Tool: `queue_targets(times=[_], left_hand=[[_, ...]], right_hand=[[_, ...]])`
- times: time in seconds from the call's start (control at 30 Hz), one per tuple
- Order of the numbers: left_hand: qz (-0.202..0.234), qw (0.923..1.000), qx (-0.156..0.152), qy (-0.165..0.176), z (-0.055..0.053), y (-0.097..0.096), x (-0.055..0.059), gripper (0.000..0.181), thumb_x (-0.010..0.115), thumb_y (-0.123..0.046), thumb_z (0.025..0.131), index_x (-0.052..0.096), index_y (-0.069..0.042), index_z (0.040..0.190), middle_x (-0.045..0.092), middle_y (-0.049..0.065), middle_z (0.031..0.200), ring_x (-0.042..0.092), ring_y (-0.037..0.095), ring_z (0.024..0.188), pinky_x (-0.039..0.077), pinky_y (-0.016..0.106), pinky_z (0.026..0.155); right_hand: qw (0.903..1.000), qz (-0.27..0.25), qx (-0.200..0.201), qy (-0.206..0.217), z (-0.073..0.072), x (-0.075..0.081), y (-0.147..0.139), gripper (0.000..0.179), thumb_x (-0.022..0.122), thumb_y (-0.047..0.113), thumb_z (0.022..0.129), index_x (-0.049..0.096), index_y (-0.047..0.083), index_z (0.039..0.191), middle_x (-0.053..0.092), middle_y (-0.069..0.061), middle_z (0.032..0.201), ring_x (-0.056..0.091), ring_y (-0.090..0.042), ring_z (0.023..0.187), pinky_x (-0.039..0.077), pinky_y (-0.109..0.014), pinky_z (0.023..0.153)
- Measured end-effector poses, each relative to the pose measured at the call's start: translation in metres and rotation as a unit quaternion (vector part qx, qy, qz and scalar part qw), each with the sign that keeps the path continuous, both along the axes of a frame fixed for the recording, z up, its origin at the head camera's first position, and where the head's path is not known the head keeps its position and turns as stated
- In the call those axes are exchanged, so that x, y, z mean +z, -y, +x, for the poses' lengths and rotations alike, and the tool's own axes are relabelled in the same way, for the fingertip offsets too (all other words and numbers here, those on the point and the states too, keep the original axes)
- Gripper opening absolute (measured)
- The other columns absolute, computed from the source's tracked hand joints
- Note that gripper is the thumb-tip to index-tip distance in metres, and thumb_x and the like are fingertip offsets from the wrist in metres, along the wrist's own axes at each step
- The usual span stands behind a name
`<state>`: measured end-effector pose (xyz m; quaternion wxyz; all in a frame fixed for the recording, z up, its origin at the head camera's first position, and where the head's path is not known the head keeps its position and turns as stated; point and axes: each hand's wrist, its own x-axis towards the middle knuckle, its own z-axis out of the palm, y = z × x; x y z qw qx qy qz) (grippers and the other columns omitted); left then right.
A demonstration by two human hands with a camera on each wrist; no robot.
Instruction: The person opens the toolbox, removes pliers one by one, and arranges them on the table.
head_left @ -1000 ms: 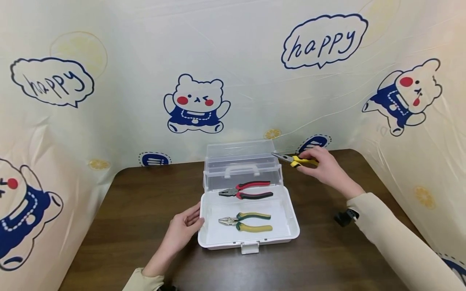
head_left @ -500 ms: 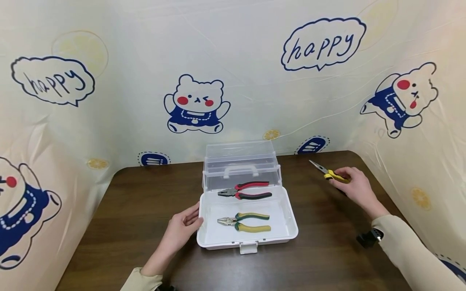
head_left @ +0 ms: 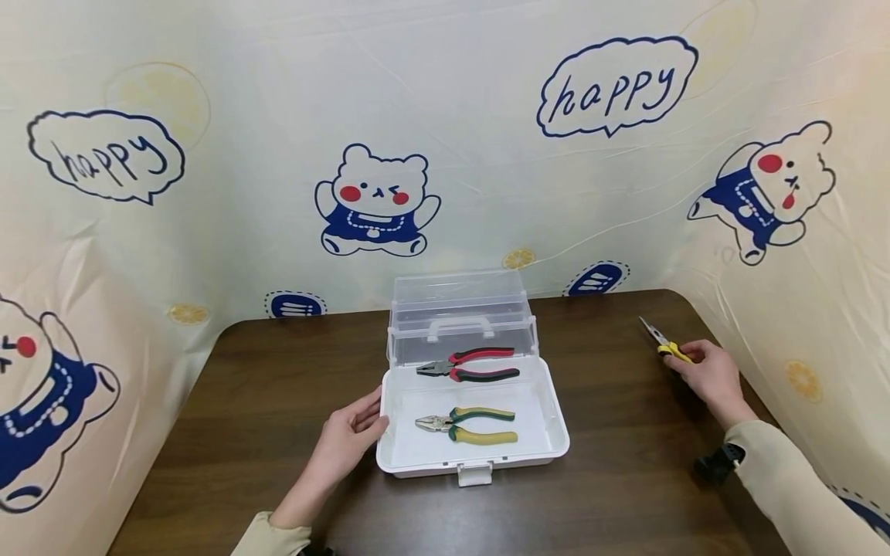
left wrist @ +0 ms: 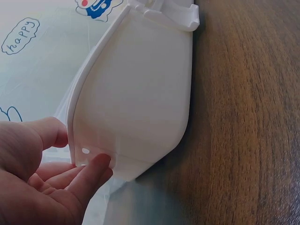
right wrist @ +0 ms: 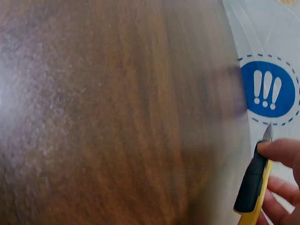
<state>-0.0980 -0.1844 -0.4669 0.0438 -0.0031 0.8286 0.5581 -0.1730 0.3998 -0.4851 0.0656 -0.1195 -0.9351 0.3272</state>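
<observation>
My right hand [head_left: 712, 378] pinches yellow-and-black needle-nose pliers [head_left: 670, 350] at the right side of the table, jaws toward the back. In the right wrist view, thumb and fingers hold the black-and-yellow handles [right wrist: 253, 183]. My left hand [head_left: 345, 444] grips the left side of a white toolbox [head_left: 473, 466]. In the left wrist view its thumb and fingers are at the box's rim [left wrist: 75, 101] and outer wall. Inside the box lie red-and-black combination pliers [head_left: 484, 375] and, nearer the front, yellow-and-green combination pliers [head_left: 483, 436].
The toolbox's clear lid [head_left: 459, 297] stands raised at the back, with a handle on it. A white latch [head_left: 476, 474] hangs at the front. The brown wooden table [head_left: 278, 386] ends at a printed curtain [head_left: 480, 154] behind and at both sides.
My right hand has carried the needle-nose pliers from beside the raised lid to the right and lower over the table. The left hand and the toolbox stay in place.
</observation>
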Motion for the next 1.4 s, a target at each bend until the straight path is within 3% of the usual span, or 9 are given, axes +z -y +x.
queue_targets(times=[0.17,0.37,0.5,0.7,1.0,1.13,1.3,1.4], left_hand=[[0.001,1.0,-0.001,0.001,0.0,0.0,0.0,0.053,0.071,-0.002,0.097,0.054,0.004,0.148,0.065,0.026,0.136,0.068,0.035,0.122,0.057,0.037,0.098],[0.003,1.0,-0.001,-0.001,-0.001,-0.001,0.0,0.053,0.07,0.0,0.097,0.054,0.005,0.147,0.065,0.027,0.136,0.068,0.036,0.121,0.058,0.035,0.097],[0.004,1.0,0.001,-0.002,-0.001,0.0,0.001,0.052,0.069,0.001,0.097,0.054,0.005,0.147,0.065,0.027,0.136,0.068,0.037,0.121,0.058,0.035,0.096],[0.002,1.0,0.0,-0.005,-0.001,0.0,0.002,0.052,0.069,0.001,0.097,0.054,0.006,0.147,0.065,0.028,0.136,0.068,0.037,0.121,0.058,0.035,0.097],[0.002,1.0,0.0,0.0,-0.001,0.0,0.001,0.053,0.07,0.001,0.097,0.054,0.006,0.147,0.065,0.027,0.135,0.068,0.037,0.12,0.058,0.035,0.096],[0.001,1.0,0.001,0.0,0.0,0.0,0.0,0.053,0.07,0.0,0.097,0.054,0.005,0.147,0.065,0.027,0.135,0.069,0.036,0.12,0.058,0.035,0.096],[0.004,1.0,0.0,0.0,0.0,0.0,0.0,0.052,0.07,0.0,0.097,0.055,0.005,0.147,0.065,0.027,0.135,0.068,0.036,0.12,0.058,0.034,0.096],[0.004,1.0,0.0,0.0,-0.001,0.0,0.001,0.052,0.07,0.0,0.097,0.055,0.005,0.147,0.065,0.027,0.135,0.068,0.036,0.12,0.058,0.035,0.096]], right_hand=[[0.9979,-0.012,-0.06,0.021,0.003,-0.005,-0.004,0.047,0.071,0.029,0.097,0.061,-0.012,0.12,0.065,-0.031,0.109,0.059,-0.042,0.096,0.043,-0.037,0.07],[0.9957,-0.012,-0.082,0.042,0.003,-0.005,-0.007,0.052,0.071,0.032,0.097,0.062,-0.013,0.121,0.066,-0.031,0.109,0.058,-0.042,0.095,0.042,-0.038,0.07],[0.9955,-0.023,-0.073,0.056,0.002,-0.003,-0.007,0.056,0.069,0.034,0.099,0.061,-0.013,0.129,0.067,-0.032,0.115,0.061,-0.038,0.093,0.045,-0.034,0.068],[0.9953,-0.031,-0.051,0.077,0.005,-0.001,-0.006,0.061,0.063,0.034,0.103,0.054,-0.013,0.141,0.059,-0.035,0.135,0.057,-0.044,0.108,0.046,-0.036,0.075],[0.9966,-0.024,-0.041,0.067,0.007,-0.007,-0.009,0.058,0.063,0.031,0.103,0.056,-0.013,0.14,0.059,-0.036,0.135,0.059,-0.045,0.107,0.047,-0.035,0.073],[0.9987,-0.012,-0.042,0.028,0.007,-0.008,-0.008,0.054,0.062,0.03,0.103,0.059,-0.013,0.136,0.063,-0.036,0.129,0.061,-0.047,0.106,0.048,-0.04,0.075],[0.9949,0.005,-0.044,-0.091,0.007,-0.004,-0.001,0.043,0.059,0.02,0.103,0.062,-0.013,0.13,0.065,-0.037,0.12,0.059,-0.049,0.109,0.043,-0.053,0.09],[0.989,0.012,-0.024,-0.145,0.006,0.003,0.008,0.038,0.061,0.015,0.102,0.064,-0.012,0.128,0.065,-0.035,0.117,0.058,-0.047,0.106,0.04,-0.049,0.087]])
